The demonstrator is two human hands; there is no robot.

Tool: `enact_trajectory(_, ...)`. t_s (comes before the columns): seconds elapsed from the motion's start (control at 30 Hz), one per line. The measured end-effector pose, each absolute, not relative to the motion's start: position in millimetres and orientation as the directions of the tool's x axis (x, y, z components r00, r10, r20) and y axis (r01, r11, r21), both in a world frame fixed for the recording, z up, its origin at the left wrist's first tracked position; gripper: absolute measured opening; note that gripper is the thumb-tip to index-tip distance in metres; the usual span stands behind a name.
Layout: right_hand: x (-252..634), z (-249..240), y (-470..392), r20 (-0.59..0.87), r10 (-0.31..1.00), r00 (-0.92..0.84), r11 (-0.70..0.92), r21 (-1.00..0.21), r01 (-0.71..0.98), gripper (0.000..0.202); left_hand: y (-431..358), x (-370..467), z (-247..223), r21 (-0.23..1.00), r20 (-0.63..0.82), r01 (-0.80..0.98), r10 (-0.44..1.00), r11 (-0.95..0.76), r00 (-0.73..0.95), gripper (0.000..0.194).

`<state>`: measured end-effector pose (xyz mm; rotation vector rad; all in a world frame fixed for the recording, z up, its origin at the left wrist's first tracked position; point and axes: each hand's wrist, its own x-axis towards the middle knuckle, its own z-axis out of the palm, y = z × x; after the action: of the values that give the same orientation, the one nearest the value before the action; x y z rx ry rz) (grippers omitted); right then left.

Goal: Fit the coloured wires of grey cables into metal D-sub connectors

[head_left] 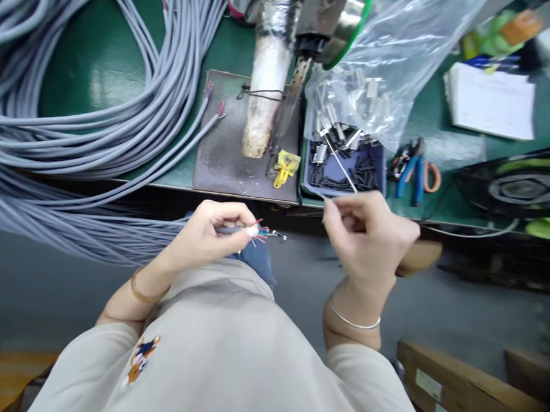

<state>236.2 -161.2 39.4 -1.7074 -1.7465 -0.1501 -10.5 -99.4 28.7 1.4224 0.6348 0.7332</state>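
My left hand (219, 231) is closed in a pinch on the end of a grey cable (226, 230). Thin red, blue and green wires (263, 231) fan out past its fingertips, with a small shiny metal part (279, 235) at their tips. To the right, my right hand (365, 231) pinches a thin silvery wire, seemingly solder wire (341, 164). That wire runs up over a blue tray (383, 174) of metal connectors and black sleeves, and a short tip shows by the thumb. The two hands are apart.
Grey cable bundles (123, 123) cover the left side. A soldering iron (301, 79) and a white-wrapped tube (266, 90) point down over a dark board (222, 161) with a yellow clip (283, 173). A green-rimmed spool (349, 30), pliers (415, 172) and paper pad (491, 100) sit right.
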Motion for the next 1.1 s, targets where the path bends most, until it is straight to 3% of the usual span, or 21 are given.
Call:
enact_trajectory(0.07,262.5,38.4,-147.5,0.464,0.867,0.181,-0.071,-0.245,0.967,0.010,-101.8,-4.4,44.6,0.972,0.221,-0.105,0.664,-0.211,0.714,0.010)
enact_trajectory(0.13,286.4,29.4,-129.3,0.433,0.849,0.304,-0.237,-0.201,0.950,0.010,-102.5,0.8,49.2,0.950,0.293,-0.179,0.539,-0.255,0.790,0.011)
enact_trajectory(0.2,302.6,16.9,-108.3,0.419,0.818,0.395,-0.316,-0.246,0.916,0.007,-101.3,3.9,40.8,0.974,0.227,-0.204,0.509,-0.100,0.831,0.011)
enact_trajectory(0.27,308.7,6.2,-86.9,0.394,0.827,0.402,-0.296,-0.303,0.906,0.005,-98.5,4.6,23.5,0.953,0.064,-0.225,0.596,0.201,0.800,0.016)
enact_trajectory(0.33,306.5,0.3,-67.6,0.373,0.856,0.359,-0.242,-0.323,0.915,0.004,-95.6,4.2,5.4,0.808,-0.108,-0.362,0.721,0.465,0.685,0.022)
enact_trajectory(0.4,300.9,-0.5,-52.8,0.340,0.893,0.294,-0.191,-0.305,0.933,0.005,-93.5,3.5,-6.8,0.675,-0.253,-0.461,0.767,0.577,0.590,0.025)
enact_trajectory(0.47,297.2,1.9,-44.6,0.295,0.928,0.227,-0.149,-0.264,0.953,0.006,-92.3,3.3,-11.2,0.625,-0.323,-0.497,0.779,0.602,0.537,0.024)
enact_trajectory(0.6,303.7,9.8,-51.6,0.236,0.957,0.168,-0.128,-0.178,0.976,0.009,-89.3,3.9,-6.1,0.639,-0.350,-0.489,0.790,0.594,0.503,0.022)
enact_trajectory(0.8,314.2,17.8,-76.7,0.200,0.964,0.174,-0.144,-0.154,0.978,0.007,-86.7,8.7,0.8,0.708,-0.361,-0.418,0.801,0.569,0.478,0.023)
enact_trajectory(1.0,303.6,14.1,-64.3,0.134,0.987,0.090,-0.095,0.025,0.995,0.015,-92.6,14.4,6.7,0.848,-0.328,-0.246,0.830,0.469,0.451,0.027)
enact_trajectory(1.1,303.8,18.4,-67.6,0.180,0.981,0.073,-0.077,0.016,0.997,0.015,-90.8,13.3,8.5,0.867,-0.297,-0.258,0.857,0.426,0.421,0.026)
